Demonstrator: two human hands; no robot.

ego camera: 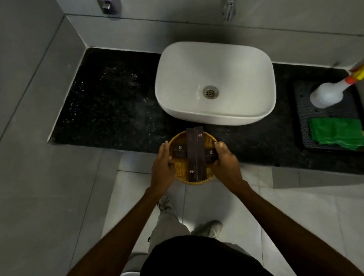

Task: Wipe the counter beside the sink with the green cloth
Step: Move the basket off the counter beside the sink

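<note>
The green cloth [336, 133] lies folded on a dark perforated mat [304, 123] at the right end of the black counter [115, 96]. The white sink [215, 82] stands in the counter's middle. Droplets glisten on the counter to the left of the sink. My left hand [162, 168] and my right hand [226, 163] grip opposite sides of a round yellow wicker basket [179, 171] holding dark brown packets [195, 155]. The basket overhangs the counter's front edge, just in front of the sink. Both hands are far from the cloth.
A white spray bottle [331, 93] with a red-and-yellow nozzle stands on the mat behind the cloth. A tap [230, 7] and a wall-mounted dispenser [108, 1] hang above. Grey walls close in the counter on the left and right. My feet stand on the tiled floor below.
</note>
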